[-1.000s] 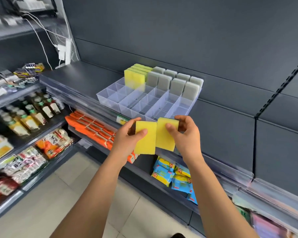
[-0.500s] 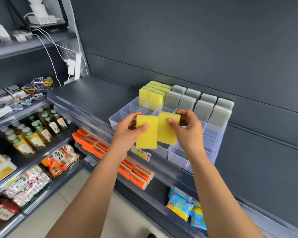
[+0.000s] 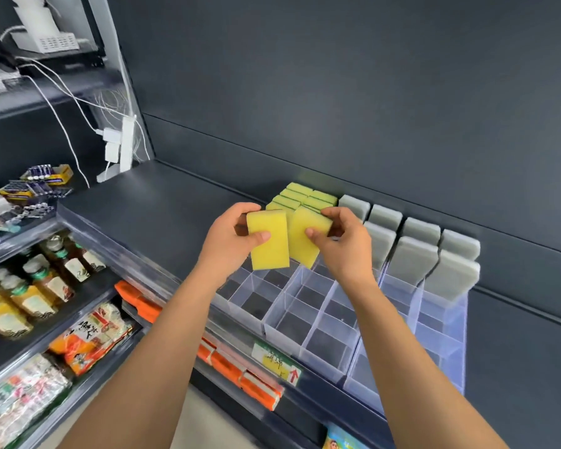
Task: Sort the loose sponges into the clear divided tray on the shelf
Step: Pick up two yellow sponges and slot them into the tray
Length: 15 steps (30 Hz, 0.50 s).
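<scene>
Both hands are raised over the back left part of the clear divided tray [image 3: 324, 354], each grasping one yellow sponge; the left hand [image 3: 230, 241] holds the left sponge [image 3: 269, 251] upright, thumb across its broad face and fingers curled behind its top edge; the right hand [image 3: 344, 251] pinches the right sponge [image 3: 305, 238], which tilts with its top leaning right, thumb on the face and fingers round the far edge; the sponges' inner long edges run close together, and whether they touch cannot be told; their lower edges hang above the tray's dividers, apart from them; below and in front of the hands, rows of open compartments reach forward to the tray's front rim, the dark shelf [image 3: 162, 196] showing through their floors; the tray's back lies against the wall panel [image 3: 337, 92], and its front rim sits near the shelf's front lip, just behind a price label [image 3: 277, 361]; stored yellow sponges [image 3: 300, 194] stand on edge in the back left compartments, just behind the hands and partly hidden by them; grey sponges [image 3: 412, 251] stand in two rows along the back to the right, the nearest just beside the right hand's knuckles; the shelf runs leftward toward a white power strip [image 3: 125, 144]; orange packets [image 3: 259, 387] sit under the front lip, bottles [image 3: 30, 296] lower left.
</scene>
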### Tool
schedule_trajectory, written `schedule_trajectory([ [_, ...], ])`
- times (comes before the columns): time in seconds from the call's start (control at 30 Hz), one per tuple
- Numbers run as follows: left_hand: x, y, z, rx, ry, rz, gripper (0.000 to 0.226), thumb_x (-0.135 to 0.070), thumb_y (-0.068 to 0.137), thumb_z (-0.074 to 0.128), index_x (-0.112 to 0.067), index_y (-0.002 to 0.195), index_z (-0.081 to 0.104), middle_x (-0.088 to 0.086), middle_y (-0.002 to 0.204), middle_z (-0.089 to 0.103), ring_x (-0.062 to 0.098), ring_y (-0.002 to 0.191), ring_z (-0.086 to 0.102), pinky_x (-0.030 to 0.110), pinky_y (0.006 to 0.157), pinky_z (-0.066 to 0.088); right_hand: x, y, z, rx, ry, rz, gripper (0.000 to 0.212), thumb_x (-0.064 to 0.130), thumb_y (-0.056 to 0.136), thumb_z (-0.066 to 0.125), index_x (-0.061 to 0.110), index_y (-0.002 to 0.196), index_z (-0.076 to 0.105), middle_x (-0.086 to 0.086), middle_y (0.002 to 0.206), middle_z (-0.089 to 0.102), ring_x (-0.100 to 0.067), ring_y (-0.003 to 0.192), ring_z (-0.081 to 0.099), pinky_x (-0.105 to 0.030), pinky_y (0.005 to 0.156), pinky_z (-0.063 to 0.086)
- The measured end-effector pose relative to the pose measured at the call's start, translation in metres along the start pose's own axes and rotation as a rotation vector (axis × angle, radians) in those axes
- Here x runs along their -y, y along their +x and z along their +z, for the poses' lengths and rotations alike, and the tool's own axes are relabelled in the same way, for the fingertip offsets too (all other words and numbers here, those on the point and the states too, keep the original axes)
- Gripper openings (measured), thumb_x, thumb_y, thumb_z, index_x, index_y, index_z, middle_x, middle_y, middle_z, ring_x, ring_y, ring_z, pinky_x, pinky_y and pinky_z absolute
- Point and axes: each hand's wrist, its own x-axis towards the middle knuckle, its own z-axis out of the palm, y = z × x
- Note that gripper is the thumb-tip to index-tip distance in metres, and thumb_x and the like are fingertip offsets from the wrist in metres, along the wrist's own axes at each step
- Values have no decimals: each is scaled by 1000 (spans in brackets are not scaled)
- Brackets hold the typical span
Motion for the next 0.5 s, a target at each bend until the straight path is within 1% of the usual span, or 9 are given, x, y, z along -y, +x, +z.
schedule_trajectory([
  [0.03,2,7,-3,11,14,0,42,-8,77,74,-34,104,57,-6,103,64,17,97,61,46,87,52,-1,5,5,-3,-23,-5,32,17,77,75,20,105,59,14,78,55,-3,68,50,-16,65,43],
  [0.1,8,22,-9,38,46,3,41,-8,77,73,-32,107,57,-4,105,64,18,98,61,46,87,52,-3,13,15,-12,-64,-15,30,17,78,74,20,105,61,13,81,56,-5,70,51,-20,68,44],
  [0.17,13,35,-14,57,93,20,42,-9,78,72,-30,110,57,-4,107,63,17,98,61,43,88,52,-6,19,24,-27,-120,-23,30,18,78,73,20,105,62,10,87,58,-9,72,51,-25,71,45],
  [0.3,19,61,-21,107,154,58,43,-10,79,70,-28,115,56,-4,109,62,16,98,59,37,86,51,-13,30,40,-44,-265,13,30,20,79,72,21,106,61,2,91,60,-15,74,52,-29,71,46],
  [0.37,21,73,-22,143,178,76,43,-11,79,70,-29,116,56,-7,109,61,15,99,58,33,84,50,-19,32,46,-29,-360,35,31,20,81,70,20,110,60,0,97,60,-15,76,51,-28,70,42],
  [0.5,28,89,-20,221,217,119,42,-13,80,70,-32,115,55,-11,104,60,11,94,58,20,71,44,-28,30,58,-48,-500,49,32,19,82,69,19,112,60,-1,106,56,-12,75,48,-22,70,36],
])
